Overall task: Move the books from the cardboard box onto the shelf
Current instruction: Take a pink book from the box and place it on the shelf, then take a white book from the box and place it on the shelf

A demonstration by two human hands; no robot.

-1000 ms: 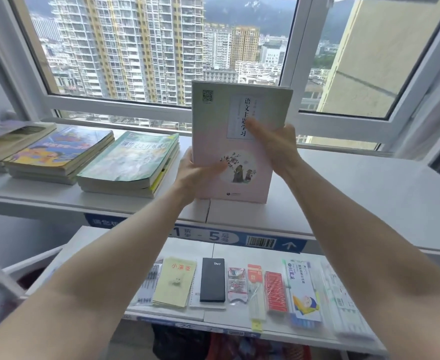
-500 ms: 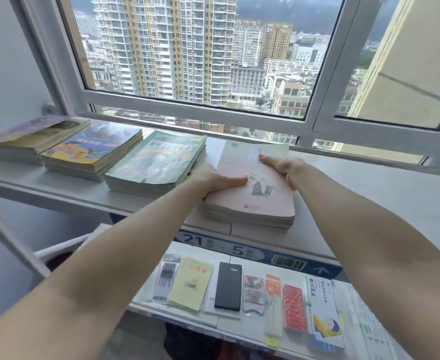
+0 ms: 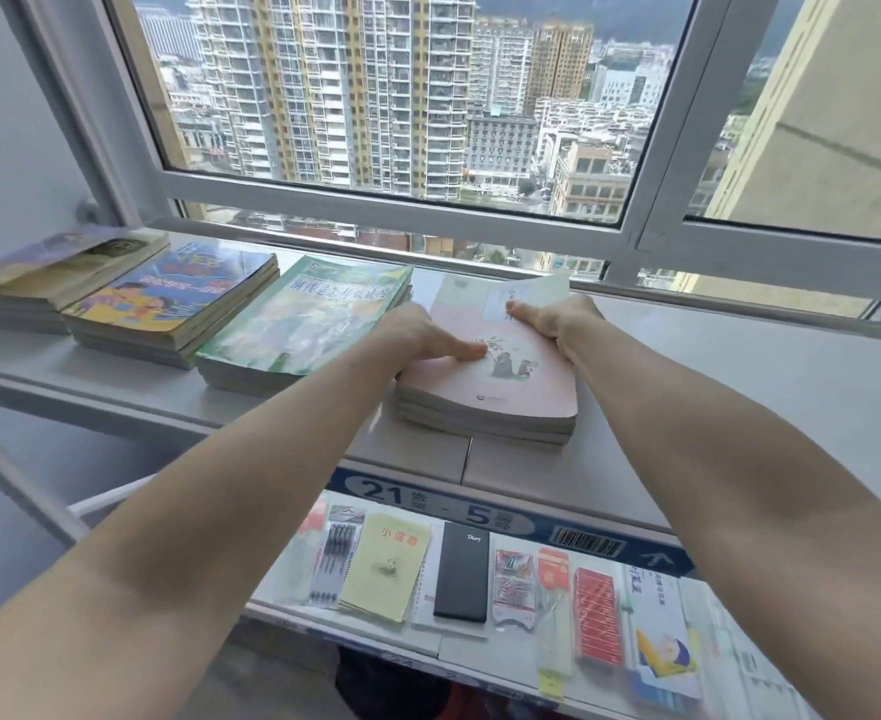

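Note:
A stack of pink-covered books (image 3: 501, 392) lies flat on the grey top shelf (image 3: 739, 397) under the window. My left hand (image 3: 417, 337) grips the stack's left edge, thumb across the cover. My right hand (image 3: 558, 317) holds its far right edge, thumb on the cover near the white title label. Left of it lie three more stacks: a green-covered one (image 3: 298, 324), a blue and yellow one (image 3: 168, 298), and a pale purple one (image 3: 59, 262). The cardboard box is not in view.
A lower shelf (image 3: 355, 631) holds stationery: pens (image 3: 332, 561), a yellow notebook (image 3: 386, 566), a black diary (image 3: 462, 576), red packets (image 3: 597, 615). A blue label strip (image 3: 480, 511) runs along the top shelf's front. The window frame (image 3: 428, 210) stands right behind the books.
The pink books went from upright in front of the window to flat on the top shelf beside the green stack. Both hands stayed on them.

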